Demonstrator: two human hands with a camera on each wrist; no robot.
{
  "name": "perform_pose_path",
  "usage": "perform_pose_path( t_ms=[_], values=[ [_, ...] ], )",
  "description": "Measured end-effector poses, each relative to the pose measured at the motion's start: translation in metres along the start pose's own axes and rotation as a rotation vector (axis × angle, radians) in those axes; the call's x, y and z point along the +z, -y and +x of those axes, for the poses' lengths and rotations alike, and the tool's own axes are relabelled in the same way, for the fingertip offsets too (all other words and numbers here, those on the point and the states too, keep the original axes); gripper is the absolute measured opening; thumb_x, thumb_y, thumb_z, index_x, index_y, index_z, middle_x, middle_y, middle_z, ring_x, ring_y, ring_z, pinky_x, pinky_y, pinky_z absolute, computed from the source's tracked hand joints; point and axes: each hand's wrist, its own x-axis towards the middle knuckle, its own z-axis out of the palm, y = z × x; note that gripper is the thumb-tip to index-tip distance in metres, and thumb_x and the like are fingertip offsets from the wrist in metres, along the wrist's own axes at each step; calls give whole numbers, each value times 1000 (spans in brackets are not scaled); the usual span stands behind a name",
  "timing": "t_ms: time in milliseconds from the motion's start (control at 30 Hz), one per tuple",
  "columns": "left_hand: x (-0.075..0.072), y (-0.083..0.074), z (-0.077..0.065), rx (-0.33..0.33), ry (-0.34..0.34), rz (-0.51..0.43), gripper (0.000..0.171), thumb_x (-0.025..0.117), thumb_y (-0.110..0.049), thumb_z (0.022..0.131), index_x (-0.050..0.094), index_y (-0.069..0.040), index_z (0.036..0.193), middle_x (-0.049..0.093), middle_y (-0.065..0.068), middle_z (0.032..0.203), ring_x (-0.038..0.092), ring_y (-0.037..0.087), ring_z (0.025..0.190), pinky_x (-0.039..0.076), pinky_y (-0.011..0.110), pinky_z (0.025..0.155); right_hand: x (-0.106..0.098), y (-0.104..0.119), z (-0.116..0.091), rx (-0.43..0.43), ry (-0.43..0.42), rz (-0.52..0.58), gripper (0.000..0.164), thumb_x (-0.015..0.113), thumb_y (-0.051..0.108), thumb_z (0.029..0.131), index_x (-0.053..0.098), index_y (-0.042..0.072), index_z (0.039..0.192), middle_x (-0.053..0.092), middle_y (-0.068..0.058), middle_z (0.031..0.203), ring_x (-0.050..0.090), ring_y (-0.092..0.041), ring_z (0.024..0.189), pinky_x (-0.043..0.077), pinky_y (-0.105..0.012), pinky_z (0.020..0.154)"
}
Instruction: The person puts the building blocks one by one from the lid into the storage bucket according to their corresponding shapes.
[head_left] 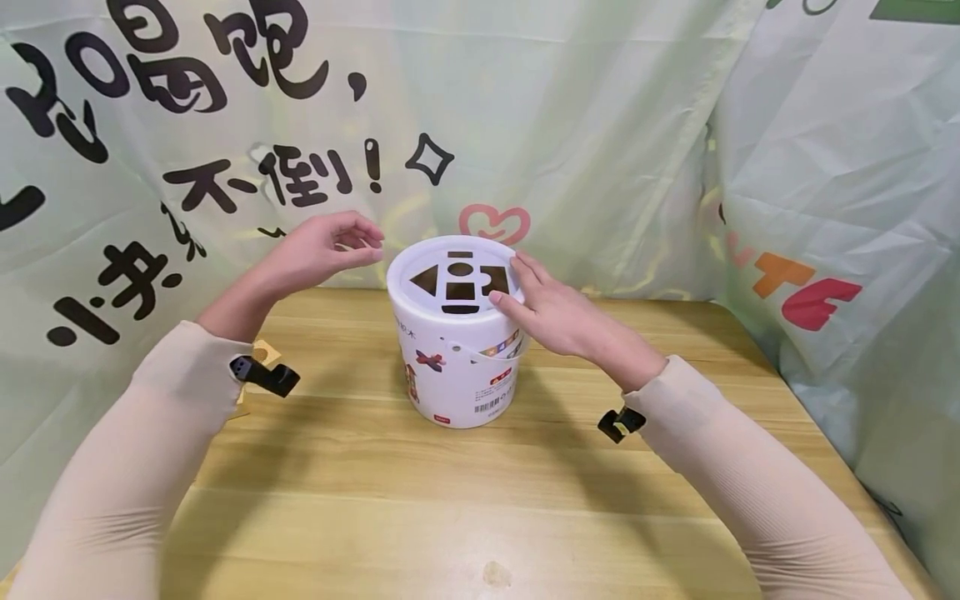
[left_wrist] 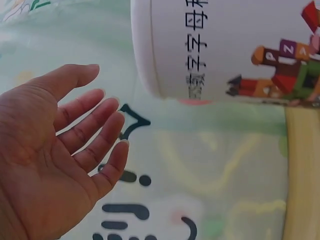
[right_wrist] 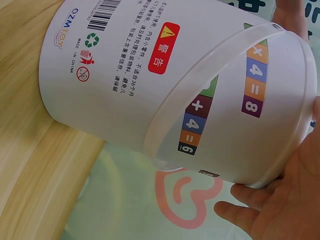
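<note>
A white toy-block bucket (head_left: 457,375) stands upright on the wooden table, printed with coloured pictures, text and a barcode. Its white lid (head_left: 416,250) has several shaped holes, among them a triangle, a circle and a square. My right hand (head_left: 558,312) rests on the right side of the rim, thumb on the lid and fingers stretched along the outer edge. In the right wrist view, the white handle (right_wrist: 200,65) hangs against the bucket's side. My left hand (head_left: 326,250) hovers left of the rim, apart from it, with loosely bent fingers and nothing held.
Light wooden pieces (head_left: 264,353) lie on the table at the left, partly hidden behind the left wrist. Pale printed curtains (head_left: 600,150) hang behind and at both sides of the table (head_left: 420,500). Black clips (head_left: 266,375) sit on both wrists.
</note>
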Motion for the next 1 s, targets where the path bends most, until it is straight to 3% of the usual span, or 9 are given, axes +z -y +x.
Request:
perform_pose_path(
  t_ms=[467,733,1000],
  values=[
    [-11,49,-45,-93,-24,40,44,67,-30,95,56,-1,127,57,19,128,56,36,116,46,52,95,-2,-1,1,6,4,-1,91,23,73,94,5,11,158,2,-8,164,25,-37,143,26,-57,111],
    [-13,97,-66,-173,-3,152,61,64,-36,95,45,4,137,48,28,135,48,48,120,39,61,98,-2,0,0,12,5,3,91,21,74,93,5,12,158,1,-6,164,25,-37,143,26,-57,111],
    [-13,144,-83,-207,15,240,67,66,-35,94,41,8,140,44,34,137,44,53,120,36,65,97,-1,1,0,11,9,5,91,23,73,94,6,12,158,2,-7,164,26,-37,143,26,-56,112]
  ],
)
